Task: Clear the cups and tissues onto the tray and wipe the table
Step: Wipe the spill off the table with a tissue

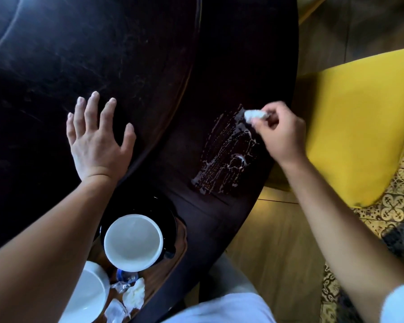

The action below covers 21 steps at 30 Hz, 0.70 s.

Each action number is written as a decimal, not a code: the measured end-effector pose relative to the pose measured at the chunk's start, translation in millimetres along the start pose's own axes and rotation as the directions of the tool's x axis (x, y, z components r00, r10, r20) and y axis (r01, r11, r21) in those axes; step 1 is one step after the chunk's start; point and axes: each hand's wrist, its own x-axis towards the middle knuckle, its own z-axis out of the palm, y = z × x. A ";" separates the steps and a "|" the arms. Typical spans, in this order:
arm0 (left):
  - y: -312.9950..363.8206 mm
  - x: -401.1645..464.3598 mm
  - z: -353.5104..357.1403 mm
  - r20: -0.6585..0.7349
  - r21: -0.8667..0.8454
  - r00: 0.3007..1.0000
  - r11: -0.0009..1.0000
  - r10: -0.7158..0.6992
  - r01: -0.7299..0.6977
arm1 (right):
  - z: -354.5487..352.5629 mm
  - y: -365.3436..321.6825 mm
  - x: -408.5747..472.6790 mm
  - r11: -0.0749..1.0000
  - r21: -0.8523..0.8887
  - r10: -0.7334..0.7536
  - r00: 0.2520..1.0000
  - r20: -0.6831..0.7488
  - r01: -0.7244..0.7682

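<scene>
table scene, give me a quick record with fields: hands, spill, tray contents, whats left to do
left hand: left hand open, fingers spread, over the dark table
right hand: right hand pinching a white tissue wad at the far end of the wet patch
spill: streaky wet patch near the table's right edge
tray: wooden tray holds two white cups, crumpled tissues and wrappers
beside table: yellow chair
left to do: wiping unfinished

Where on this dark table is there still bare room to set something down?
The wide stretch beyond the left hand is bare. The strip by the right hand is wet. The tray is crowded with cups and tissues.
</scene>
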 end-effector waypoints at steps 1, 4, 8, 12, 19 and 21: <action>0.1 -0.2 0.2 -0.001 0.000 1.000 1.000 0.002 -0.002 | 1.0 -0.8 17.0 1.000 0.003 0.016 1.000 -0.022 -0.016; -0.1 -0.7 0.8 -0.005 0.001 1.000 1.000 0.003 -0.003 | 12.0 -7.5 57.0 0.998 -0.059 0.009 1.000 -0.002 -0.009; -1.0 -0.6 1.5 -0.008 0.003 1.000 1.000 0.006 -0.006 | 24.5 -5.7 73.0 0.956 -0.275 -0.091 0.995 0.040 0.098; -0.5 -1.0 1.7 -0.015 0.003 1.000 1.000 0.009 -0.009 | 25.1 3.4 76.3 0.950 -0.251 -0.164 0.981 0.103 0.185; -1.2 -0.3 2.4 -0.012 -0.002 1.000 1.000 0.009 -0.009 | 34.1 14.8 2.7 0.965 -0.121 -0.218 0.968 0.125 0.233; -1.2 0.0 2.6 -0.010 0.003 1.000 1.000 0.009 -0.009 | 32.9 16.0 -28.9 0.967 -0.096 -0.224 0.967 0.122 0.236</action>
